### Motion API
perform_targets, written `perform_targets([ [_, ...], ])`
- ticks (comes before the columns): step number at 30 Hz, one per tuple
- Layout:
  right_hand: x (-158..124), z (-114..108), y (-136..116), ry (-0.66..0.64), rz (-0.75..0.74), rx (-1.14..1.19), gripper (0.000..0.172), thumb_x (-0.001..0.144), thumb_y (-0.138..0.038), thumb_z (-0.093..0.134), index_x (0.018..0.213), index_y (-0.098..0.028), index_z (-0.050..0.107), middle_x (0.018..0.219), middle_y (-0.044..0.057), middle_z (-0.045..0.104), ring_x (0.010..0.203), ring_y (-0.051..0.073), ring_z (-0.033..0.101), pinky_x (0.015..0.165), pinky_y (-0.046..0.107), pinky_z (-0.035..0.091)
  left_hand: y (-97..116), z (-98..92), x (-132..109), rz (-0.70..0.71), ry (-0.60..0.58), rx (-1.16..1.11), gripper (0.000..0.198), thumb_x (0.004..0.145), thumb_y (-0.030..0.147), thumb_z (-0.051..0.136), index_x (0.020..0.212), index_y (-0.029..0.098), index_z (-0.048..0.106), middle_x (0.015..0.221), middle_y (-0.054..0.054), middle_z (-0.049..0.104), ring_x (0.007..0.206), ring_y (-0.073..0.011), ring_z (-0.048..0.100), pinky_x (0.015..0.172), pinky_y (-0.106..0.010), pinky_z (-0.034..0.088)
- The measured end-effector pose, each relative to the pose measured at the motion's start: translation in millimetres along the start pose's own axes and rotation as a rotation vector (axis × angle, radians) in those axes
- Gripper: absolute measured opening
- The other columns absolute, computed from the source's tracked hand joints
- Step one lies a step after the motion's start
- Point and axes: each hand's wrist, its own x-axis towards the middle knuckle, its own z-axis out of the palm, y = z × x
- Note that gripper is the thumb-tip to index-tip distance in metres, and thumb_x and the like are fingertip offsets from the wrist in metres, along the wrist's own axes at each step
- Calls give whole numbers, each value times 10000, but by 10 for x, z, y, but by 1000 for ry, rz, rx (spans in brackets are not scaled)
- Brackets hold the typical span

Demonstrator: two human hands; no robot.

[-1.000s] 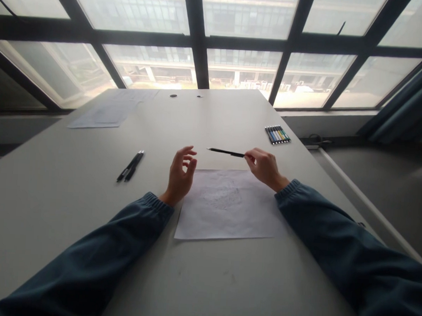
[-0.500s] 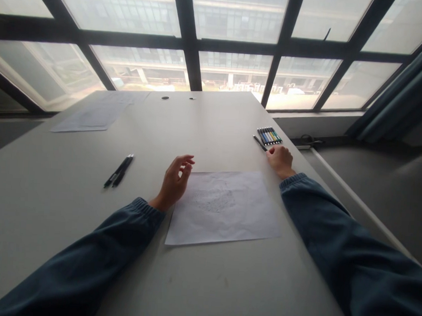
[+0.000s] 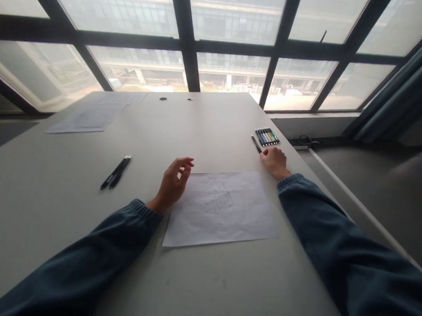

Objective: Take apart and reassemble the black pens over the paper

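My right hand (image 3: 274, 162) is closed, its thumb and fingers pinching the near end of a dark pen (image 3: 256, 143) on the white table. The pen points away to the upper left, beside a tidy row of several pens (image 3: 268, 136) with coloured barrels. My left hand (image 3: 174, 180) hovers or rests at the upper left edge of a paper sheet (image 3: 250, 212), fingers loosely curved and apart, with nothing in them. Faint grey marks (image 3: 212, 198) cover the middle of the sheet.
Two dark pens (image 3: 115, 173) lie side by side to the left. More paper sheets (image 3: 87, 116) are spread at the table's (image 3: 204, 289) far left. Beyond the table's right edge run a cable (image 3: 306, 139) and a curtain (image 3: 394, 97). Windows stand behind.
My right hand has shifted slightly left, and the near end of the pen has swung left with it. My left hand stays in about the same place. The view has moved a little.
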Motion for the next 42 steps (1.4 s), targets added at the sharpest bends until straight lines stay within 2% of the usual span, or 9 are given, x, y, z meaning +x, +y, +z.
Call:
perform_targets([
  [8,109,79,-71,33,32,37,195,887,-289,613,903,-175,771,961,165,752,952,309,710,861,386,524,10,6,5,3,-12,-3,296,1000,411,503,1175,206,628,1011,-61,707,889,-182,679,788,-316,518],
  [18,301,140,-118,50,79,91,213,859,-270,627,937,-153,788,1003,194,753,1003,337,712,892,415,542,-26,10,-10,-19,-4,-79,450,1028,551,396,1204,203,620,971,-67,706,898,-190,658,822,-324,515],
  [24,372,174,-157,31,119,60,245,874,-289,620,983,-138,780,1056,198,746,1050,326,701,937,416,540,2,3,-11,-49,-32,-63,465,1037,551,365,1226,200,605,969,-61,701,914,-194,649,858,-331,503],
  [32,401,177,-192,29,118,41,270,880,-280,592,1003,-120,771,1070,208,742,1038,337,704,920,425,549,39,-14,-21,-69,-51,-16,492,1030,572,358,1238,203,608,940,-47,711,761,-168,595,760,-300,485],
  [42,428,206,-182,42,112,43,294,890,-267,562,1027,-103,765,1063,226,737,1035,354,706,911,448,556,42,-22,-20,-58,-63,-30,435,1045,520,371,1245,211,601,945,-34,705,752,-150,581,772,-293,470],
])
